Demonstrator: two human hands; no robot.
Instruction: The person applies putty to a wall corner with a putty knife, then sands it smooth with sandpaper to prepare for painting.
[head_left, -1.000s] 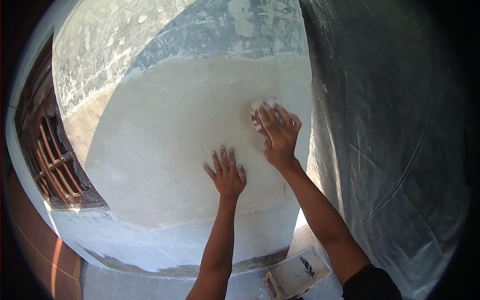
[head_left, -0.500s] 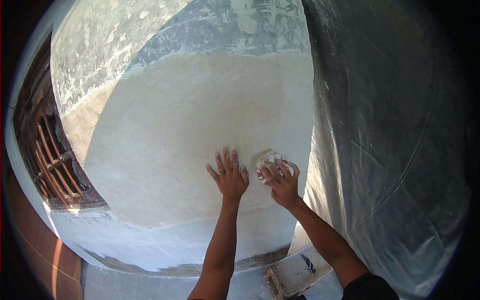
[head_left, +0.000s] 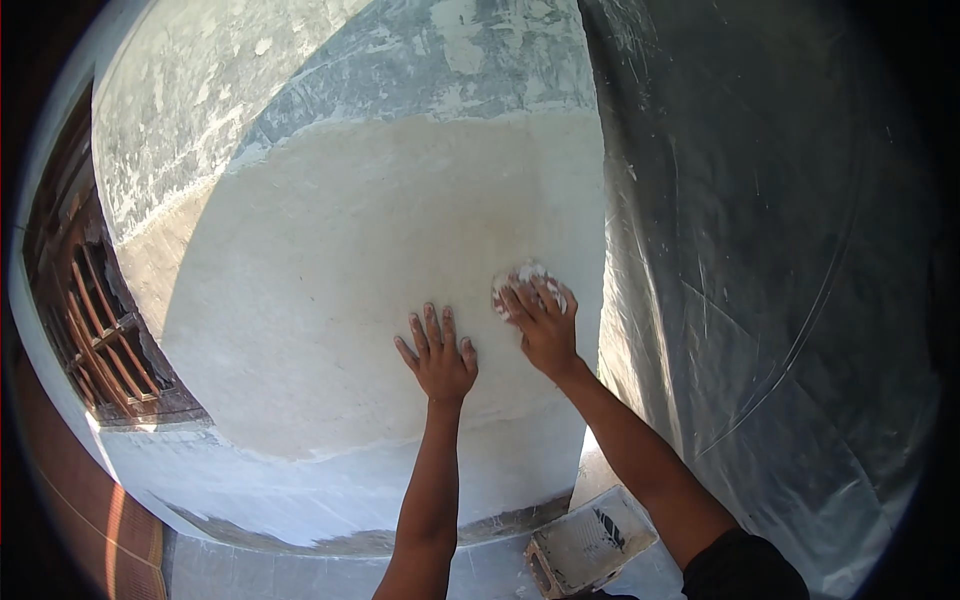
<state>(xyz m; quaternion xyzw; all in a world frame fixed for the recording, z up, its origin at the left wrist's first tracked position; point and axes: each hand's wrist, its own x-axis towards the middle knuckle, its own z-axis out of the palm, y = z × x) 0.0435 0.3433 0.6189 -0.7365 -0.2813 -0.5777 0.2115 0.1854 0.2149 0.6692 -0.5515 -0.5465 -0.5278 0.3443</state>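
In the head view my left hand [head_left: 440,368] lies flat on a pale plastered wall [head_left: 330,240], fingers spread and pointing up, whitish at the tips. To its right and slightly higher, my right hand [head_left: 545,325] is curled over a white-smeared pad with reddish patches [head_left: 525,277], pressing it against the same wall. Most of the pad is hidden under my fingers, and I cannot tell whether it is cloth or a sponge. Rough grey and white patchy paint [head_left: 440,60] covers the wall above the smoother plaster.
A dark plastic sheet [head_left: 760,230] hangs along the wall's right edge. Below my right arm stands a pale, dirty block-like container [head_left: 590,545] with a dark mark. A wooden window grille [head_left: 110,320] is on the left, and reddish-brown tiling [head_left: 80,490] shows at lower left.
My right hand has slid upward on the wall with the pad. My left hand stays at the same spot on the plaster, while the view has shifted slightly to the right.
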